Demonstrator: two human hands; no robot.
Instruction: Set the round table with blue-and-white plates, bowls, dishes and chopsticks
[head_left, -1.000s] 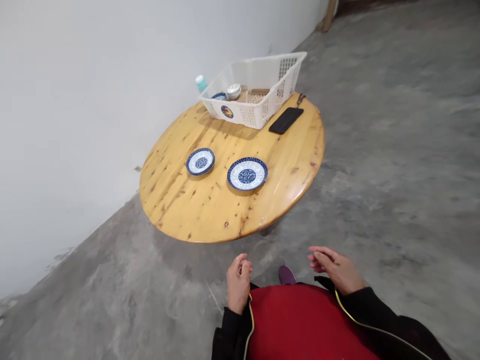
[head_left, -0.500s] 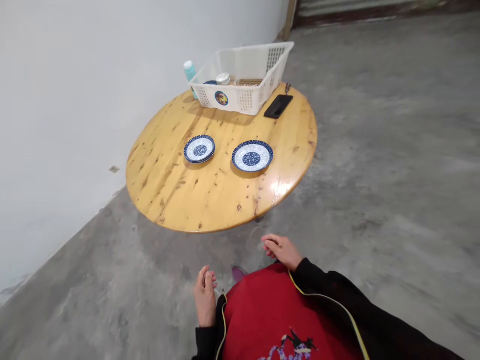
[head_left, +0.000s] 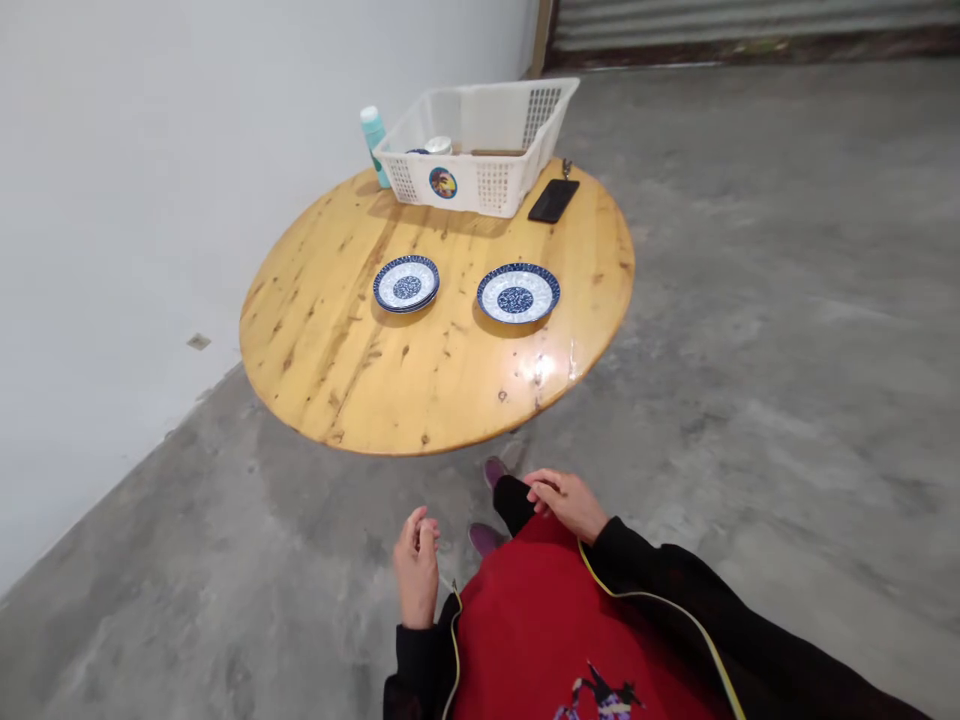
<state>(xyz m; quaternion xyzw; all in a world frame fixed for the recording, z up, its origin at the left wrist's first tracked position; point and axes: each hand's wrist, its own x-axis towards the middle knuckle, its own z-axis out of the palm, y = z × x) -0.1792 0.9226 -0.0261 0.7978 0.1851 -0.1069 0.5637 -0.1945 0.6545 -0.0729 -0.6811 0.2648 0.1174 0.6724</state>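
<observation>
Round yellow pine tabletop (head_left: pixel 337 380), knotty & glossy, is just ahead of my hands, w/ nothing of mine touching it. My left hand (head_left: pixel 415 566) is empty, fingers loosely half-curled & slightly spread, pinching nothing. My right hand (head_left: pixel 566 503) is empty too, fingers lightly together & curled, just beside my black trouser leg (head_left: pixel 512 503). Below me: red top (head_left: pixel 525 620) w/ black sleeves (head_left: pixel 675 585), yellow piping (head_left: pixel 645 593) & a small embroidered figure (head_left: pixel 600 695). Purple shoes (head_left: pixel 493 472) show past my knees, on grey concrete floor (head_left: pixel 750 400).

On the tbl, nearest: small stack of blue-&-white ceramic plates (head_left: pixel 406 285) on the left, single matching plate (head_left: pixel 517 293) on the right, the two well apart. Further back: white plastic lattice basket (head_left: pixel 495 185) w/ round picture sticker (head_left: pixel 442 182) on its front wall. Inside: white round tub (head_left: pixel 439 145), blue-rimmed dish (head_left: pixel 417 151), flat wooden strip (head_left: pixel 499 152). Just outside its left corner, teal-&-white bottle (head_left: pixel 373 145) stands upright. Right of the basket, black phone (head_left: pixel 553 200) lies flat near the far edge. Behind all: white wall (head_left: pixel 135 180), corrugated metal door (head_left: pixel 750 25).
</observation>
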